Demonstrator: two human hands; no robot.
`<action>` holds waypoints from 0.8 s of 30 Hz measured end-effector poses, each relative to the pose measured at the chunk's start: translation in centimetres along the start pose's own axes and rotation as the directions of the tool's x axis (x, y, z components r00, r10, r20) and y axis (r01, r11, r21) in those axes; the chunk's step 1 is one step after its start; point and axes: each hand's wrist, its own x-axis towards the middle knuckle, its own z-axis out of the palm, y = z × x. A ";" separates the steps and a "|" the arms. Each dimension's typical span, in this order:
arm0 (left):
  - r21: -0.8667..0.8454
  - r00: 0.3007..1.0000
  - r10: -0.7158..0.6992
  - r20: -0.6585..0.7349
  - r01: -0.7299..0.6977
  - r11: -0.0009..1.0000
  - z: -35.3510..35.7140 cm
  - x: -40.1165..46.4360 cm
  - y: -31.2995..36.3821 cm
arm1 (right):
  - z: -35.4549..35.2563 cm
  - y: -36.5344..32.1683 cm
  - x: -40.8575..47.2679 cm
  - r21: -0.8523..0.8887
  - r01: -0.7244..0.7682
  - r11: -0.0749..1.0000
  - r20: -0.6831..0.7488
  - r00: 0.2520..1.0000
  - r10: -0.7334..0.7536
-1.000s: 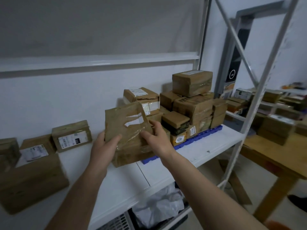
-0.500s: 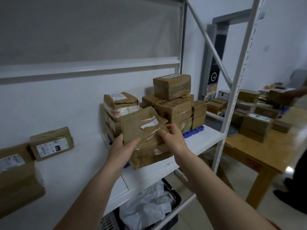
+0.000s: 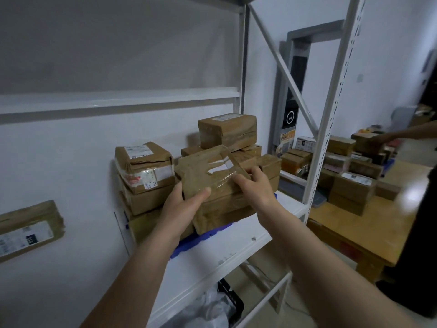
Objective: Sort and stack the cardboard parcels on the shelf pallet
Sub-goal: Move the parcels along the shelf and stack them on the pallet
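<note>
Gripping one taped parcel [image 3: 214, 183] — left hand [image 3: 182, 209], right hand [image 3: 256, 189]

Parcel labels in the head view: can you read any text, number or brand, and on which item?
None can be read.
White label on the left stack's top parcel: print blurred.
Label on the parcel lying far left: dark logo block, text too small.
Label on the topmost parcel: blurred.
Held parcel: only clear tape shows, no text.
</note>
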 end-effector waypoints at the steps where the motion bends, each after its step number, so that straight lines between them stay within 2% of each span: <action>1: -0.007 1.000 0.001 0.010 -0.001 1.000 0.3 0.5 0.3 | -0.2 -0.2 0.7 -0.009 0.005 1.000 -0.005 1.000 -0.005; 9: 0.030 0.996 0.090 0.029 -0.090 0.995 0.6 5.5 1.8 | 0.0 -1.1 6.4 0.061 0.038 0.997 0.007 0.999 -0.039; 15: 0.094 0.995 0.099 0.002 -0.099 0.991 -0.1 10.0 2.0 | 0.9 -2.7 11.0 0.005 0.059 0.998 0.027 0.998 -0.059; 21: 0.230 0.958 0.282 -0.058 -0.262 0.937 -3.4 15.8 7.5 | 1.6 -8.1 16.3 0.018 0.184 0.983 0.088 0.979 -0.184; 24: 0.280 0.944 0.320 -0.081 -0.287 0.916 -4.7 17.8 8.9 | 2.6 -9.5 18.6 0.051 0.217 0.975 0.084 0.972 -0.221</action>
